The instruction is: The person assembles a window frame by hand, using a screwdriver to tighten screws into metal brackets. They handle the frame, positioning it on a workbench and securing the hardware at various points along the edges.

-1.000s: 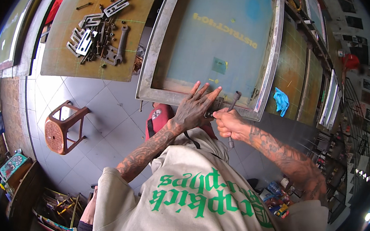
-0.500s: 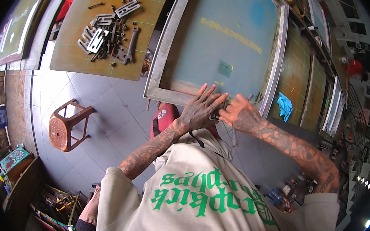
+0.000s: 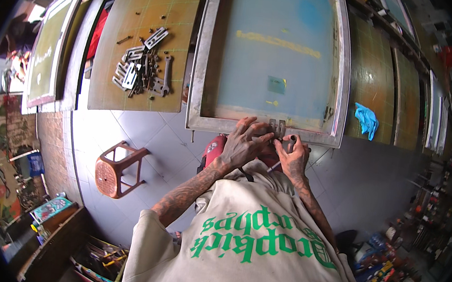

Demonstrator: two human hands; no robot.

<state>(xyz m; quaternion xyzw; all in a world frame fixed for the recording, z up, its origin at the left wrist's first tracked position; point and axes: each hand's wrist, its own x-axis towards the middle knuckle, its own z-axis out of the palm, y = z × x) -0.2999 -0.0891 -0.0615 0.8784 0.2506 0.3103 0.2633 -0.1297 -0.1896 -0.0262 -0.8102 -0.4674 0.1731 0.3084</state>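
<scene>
Right hand (image 3: 295, 159) is now working in close beside the left hand (image 3: 243, 143), at the near rim of the screen-printing frame (image 3: 222, 125).

Its fingers are gripping a dark socket wrench (image 3: 293, 140); the left fingers are bending over the rim, and whether they are pinching anything I cannot tell. Just beyond the fingertips, a slotted metal bracket (image 3: 277, 125) is sitting on the rim. Steadying it flat and square while turning any fastener gradually would probably serve best. Loose brackets (image 3: 129, 76) and an open-end wrench (image 3: 167, 75) are lying on the gridded tabletop (image 3: 159, 104).
</scene>
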